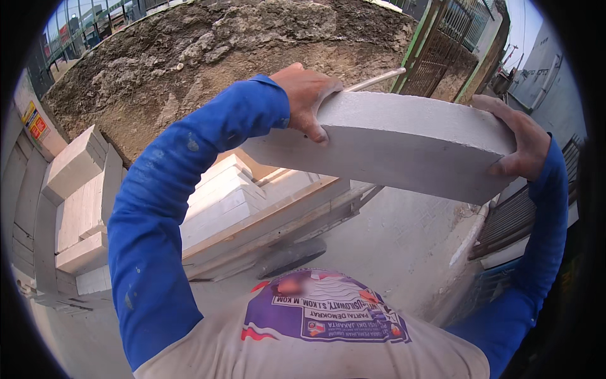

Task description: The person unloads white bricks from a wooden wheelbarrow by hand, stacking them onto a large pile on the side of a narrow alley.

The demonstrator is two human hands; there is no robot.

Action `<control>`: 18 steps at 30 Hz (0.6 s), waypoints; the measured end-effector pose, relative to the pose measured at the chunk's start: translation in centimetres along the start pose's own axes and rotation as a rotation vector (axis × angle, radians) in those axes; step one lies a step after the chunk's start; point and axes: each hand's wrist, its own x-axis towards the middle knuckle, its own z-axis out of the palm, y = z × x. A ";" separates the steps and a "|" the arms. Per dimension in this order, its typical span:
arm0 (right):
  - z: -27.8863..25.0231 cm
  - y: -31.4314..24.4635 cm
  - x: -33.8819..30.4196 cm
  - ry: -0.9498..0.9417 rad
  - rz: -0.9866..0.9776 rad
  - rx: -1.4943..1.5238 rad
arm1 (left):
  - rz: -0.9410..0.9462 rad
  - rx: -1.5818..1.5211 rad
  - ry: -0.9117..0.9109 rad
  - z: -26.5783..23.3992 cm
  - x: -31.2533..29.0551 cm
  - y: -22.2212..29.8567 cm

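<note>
A long, pale grey-white lightweight concrete block [385, 158] is held up in front of me by both hands, tilted a little down to the right. My left hand [307, 98] grips its left part, thumb on the near face and fingers over the top edge. At the right end, my right hand [522, 134] is closed round the block, with its thumb on the near face. Both arms are raised in blue sleeves. Below my left hand, more white blocks [221, 205] lie stacked on a flat load bed with a wooden edge [265, 230].
More blocks [82, 189] are piled at the left. A tire [293, 258] shows under the load bed. Beyond stands a rough earthen wall [208, 76], with a green-edged metal gate [451, 38] to its right. Grey paving [404, 221] lies below; a dark metal grating [521, 221] is at right.
</note>
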 end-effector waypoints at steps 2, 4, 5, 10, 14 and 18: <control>-1.3 4.0 2.2 0.029 0.024 0.041 | -0.040 -0.001 -0.084 -0.2 5.5 -1.1; -1.9 8.4 4.2 0.051 0.047 0.057 | -0.060 -0.015 -0.123 1.0 10.6 -2.1; -2.6 10.2 4.5 0.068 0.074 0.027 | -0.044 -0.031 -0.108 2.0 13.3 -2.6; -1.9 19.8 10.6 -0.008 0.157 0.023 | -0.014 -0.104 -0.119 9.1 24.6 -6.1; 1.0 31.0 17.3 -0.076 0.070 0.045 | -0.072 -0.189 -0.233 16.4 31.7 -8.4; 6.1 36.9 25.0 -0.151 -0.045 -0.088 | -0.109 -0.313 -0.232 28.3 37.8 -12.0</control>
